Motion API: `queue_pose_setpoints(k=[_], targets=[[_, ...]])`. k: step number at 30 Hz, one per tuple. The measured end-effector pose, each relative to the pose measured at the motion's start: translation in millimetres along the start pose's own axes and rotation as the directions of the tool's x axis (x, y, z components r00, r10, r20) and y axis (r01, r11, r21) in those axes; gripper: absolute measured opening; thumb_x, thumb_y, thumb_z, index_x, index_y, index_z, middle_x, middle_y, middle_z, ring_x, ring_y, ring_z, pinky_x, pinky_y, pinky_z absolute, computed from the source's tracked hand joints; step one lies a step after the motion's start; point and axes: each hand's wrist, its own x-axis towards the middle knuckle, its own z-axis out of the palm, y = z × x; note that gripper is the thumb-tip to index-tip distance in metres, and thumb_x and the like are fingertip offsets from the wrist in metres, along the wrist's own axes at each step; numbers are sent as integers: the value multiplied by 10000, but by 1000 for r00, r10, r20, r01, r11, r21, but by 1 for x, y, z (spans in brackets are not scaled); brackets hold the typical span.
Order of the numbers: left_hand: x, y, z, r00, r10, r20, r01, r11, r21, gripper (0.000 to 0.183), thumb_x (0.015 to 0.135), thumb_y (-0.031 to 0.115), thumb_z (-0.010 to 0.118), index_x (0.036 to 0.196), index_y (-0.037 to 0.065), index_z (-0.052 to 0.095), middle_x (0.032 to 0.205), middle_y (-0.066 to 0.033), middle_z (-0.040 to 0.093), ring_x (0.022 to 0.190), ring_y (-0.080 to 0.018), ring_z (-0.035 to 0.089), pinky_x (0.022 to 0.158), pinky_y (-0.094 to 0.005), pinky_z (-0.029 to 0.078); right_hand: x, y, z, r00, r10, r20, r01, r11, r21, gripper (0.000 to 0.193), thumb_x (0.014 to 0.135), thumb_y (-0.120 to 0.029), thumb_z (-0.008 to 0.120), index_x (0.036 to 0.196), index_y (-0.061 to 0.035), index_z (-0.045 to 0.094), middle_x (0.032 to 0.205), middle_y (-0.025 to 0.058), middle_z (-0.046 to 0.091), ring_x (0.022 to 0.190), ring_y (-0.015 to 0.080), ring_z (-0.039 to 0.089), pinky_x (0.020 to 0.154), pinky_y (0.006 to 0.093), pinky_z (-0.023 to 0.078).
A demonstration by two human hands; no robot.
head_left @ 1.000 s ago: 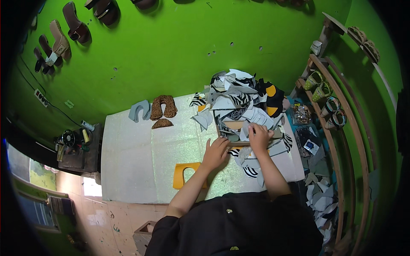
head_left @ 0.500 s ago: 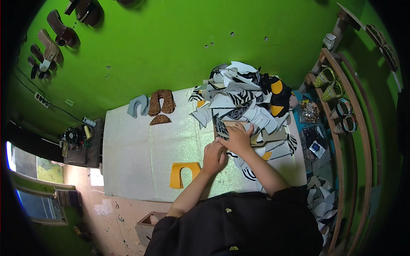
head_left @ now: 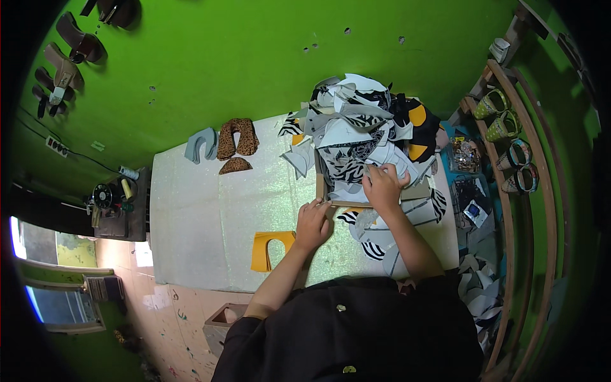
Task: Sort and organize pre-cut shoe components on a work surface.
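A shallow brown cardboard box (head_left: 320, 184) stands at the table's right side, heaped with white, grey, black and zebra-patterned material scraps (head_left: 347, 135). My left hand (head_left: 314, 224) has its fingers closed on the box's near left corner. Inside the near right part of the box, my right hand (head_left: 385, 189) presses on the scraps with bent, spread fingers; its fingertips are partly lost among the pieces. Below the box lie loose zebra and grey pieces (head_left: 375, 247). Left of my left forearm is a stack of yellow U-shaped pieces (head_left: 261, 252).
Leopard-print cutouts (head_left: 238, 139) and grey-blue U-shaped pieces (head_left: 202, 146) lie at the table's far left. A wooden rack (head_left: 509, 184) with sandals (head_left: 496, 127) stands on the right, beside containers of small parts (head_left: 464, 155). A small machine (head_left: 105, 198) sits on a dark stand at left.
My right hand has moved right and away from my left hand, onto scraps in the box. The box's near left part, covered by a cutout and my hands before, now shows more scraps.
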Motion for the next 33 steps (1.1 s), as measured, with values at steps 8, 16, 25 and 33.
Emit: queue_pose_setpoints(k=[8,16,25,33], targets=[[18,7,-3,990,17,-141,-22,999,-31,312,726,111,581,1032,55,606,998,-112,586,1024,-270,543,859,-393,359,0,2,-2,997,62,-52,-63,998,-22,270,774,-242,627,1030,-161,652,965,-52,625,1081,196,480,918,569,171],[105,11,-24,918,-58,393,-62,957,284,173,690,253,710,856,200,715,950,-34,550,986,-200,498,867,-429,306,1,1,-3,991,119,-55,-120,993,-15,249,813,-269,620,1042,-175,648,993,-61,622,1103,194,469,929,584,163],[110,-19,-11,859,-122,497,23,979,201,126,749,284,677,845,212,716,994,-21,560,1063,-200,472,942,-505,226,2,1,0,984,159,-85,-157,987,34,249,818,-284,615,1032,-161,648,979,-52,627,1073,182,488,937,589,165],[123,0,-58,930,-167,328,234,956,-177,237,876,320,557,923,110,655,1020,-13,590,1034,-164,507,942,-413,236,3,1,0,985,159,-69,-156,987,47,321,810,-297,622,1105,-170,606,992,-43,616,1063,175,488,931,576,183]])
